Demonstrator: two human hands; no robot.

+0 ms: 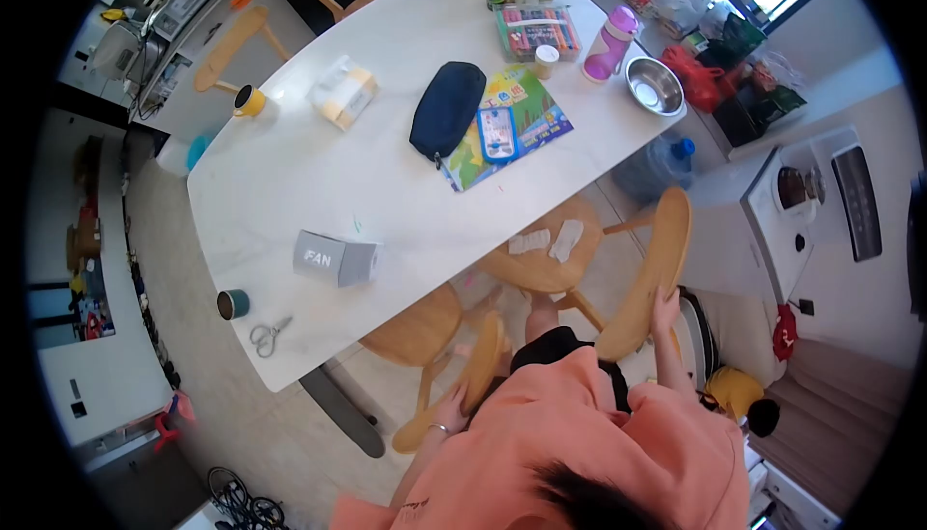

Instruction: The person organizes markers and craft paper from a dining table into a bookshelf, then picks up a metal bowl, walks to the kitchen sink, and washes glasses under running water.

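Observation:
My left hand, with a bracelet at the wrist, is closed on the backrest of a wooden chair. My right hand grips the edge of a second wooden chair's backrest. White cloth pieces that look like socks lie on that second chair's seat. Both chairs stand along the near side of a white table. Closest to them on the tabletop are a grey box marked FAN, scissors and a dark green cup.
Farther along the table are a dark pouch, a colourful book, a tissue pack, a yellow cup, a purple bottle and a metal bowl. A skateboard and a water jug are on the floor.

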